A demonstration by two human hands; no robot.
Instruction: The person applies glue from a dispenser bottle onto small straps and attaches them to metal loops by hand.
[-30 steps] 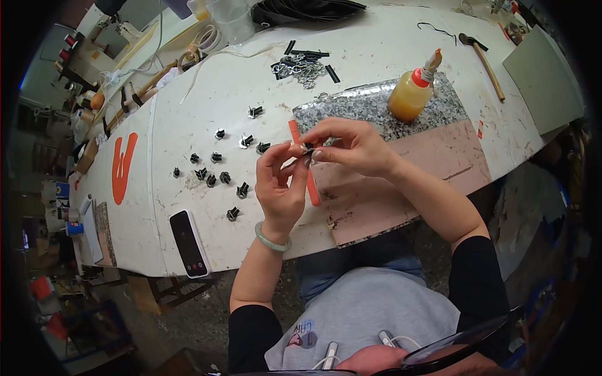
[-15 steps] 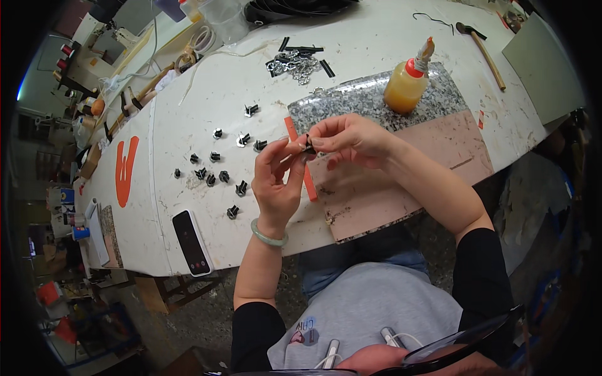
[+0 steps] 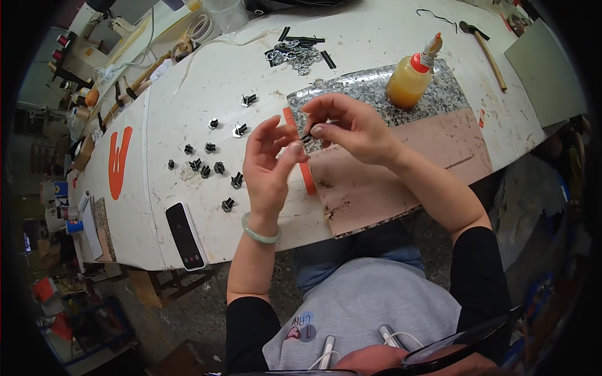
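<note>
Over the left edge of a pinkish board [image 3: 389, 166], my right hand [image 3: 354, 128] pinches a small black strip-like piece [image 3: 306, 138] between thumb and fingertips. My left hand [image 3: 266, 166], with a pale green bangle on its wrist, is held up close beside that piece with fingers apart. Whether its thumb touches the piece I cannot tell. Left of my hands, several small black-and-silver pieces [image 3: 236, 180] lie scattered on the white table. Below the fingers, an orange strip [image 3: 306, 175] runs along the board's edge.
A bottle of amber liquid [image 3: 404, 88] with a red collar stands on a speckled stone slab [image 3: 451, 84]. Silver chains [image 3: 302, 59] and black strips are heaped at the far side. A phone [image 3: 186, 235] lies near left, a hammer [image 3: 489, 59] far right.
My hands were together around the small piece; now my left fingers have opened and drawn away leftward, while my right hand keeps the piece. The view has shifted slightly.
</note>
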